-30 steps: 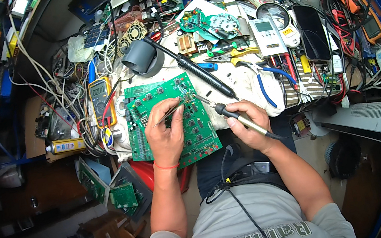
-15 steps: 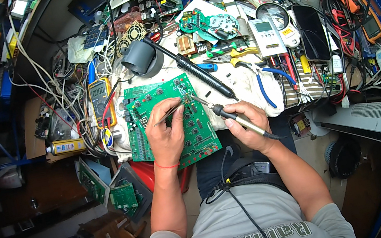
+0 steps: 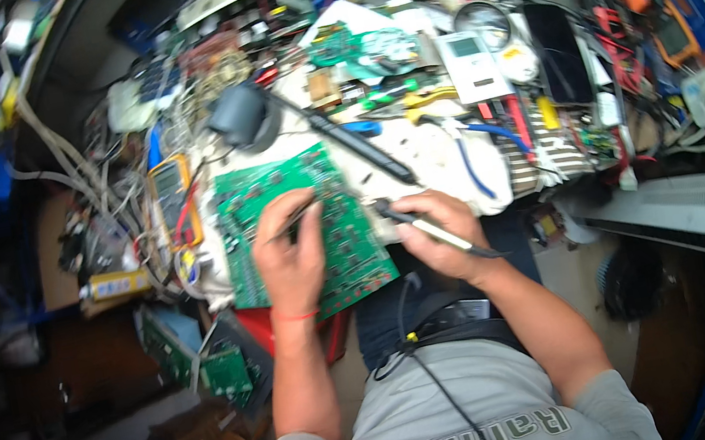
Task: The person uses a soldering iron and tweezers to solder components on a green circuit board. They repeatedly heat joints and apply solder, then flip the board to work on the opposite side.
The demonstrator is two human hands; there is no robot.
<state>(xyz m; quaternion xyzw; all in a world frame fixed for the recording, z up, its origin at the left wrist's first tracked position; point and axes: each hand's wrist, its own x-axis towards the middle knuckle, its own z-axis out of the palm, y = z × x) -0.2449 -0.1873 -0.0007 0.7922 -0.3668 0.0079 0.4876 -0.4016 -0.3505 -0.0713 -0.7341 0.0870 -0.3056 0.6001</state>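
Note:
A green circuit board (image 3: 356,266) dotted with small components lies at the near edge of the cloth-covered bench. Over its middle, my left hand (image 3: 290,249) is closed on thin metal tweezers (image 3: 281,230); their tips are smeared by motion. My right hand (image 3: 443,233), just off the board's right side, grips a soldering iron (image 3: 386,210) with a dark front grip and a pale handle. The iron leans toward the upper right of the board. Its tip is too blurred to tell whether it touches.
Behind the board lie a grey cup-shaped holder (image 3: 241,119) and a black pen-shaped tool (image 3: 364,151). A yellow multimeter (image 3: 174,199) stands at the left. Blue-handled pliers (image 3: 476,169), a white meter (image 3: 475,69) and a black phone (image 3: 556,55) lie to the right.
The whole view has shifted slightly and blurred, with the bench things now further left. Both hands keep their tools and stay at about the same place by the board.

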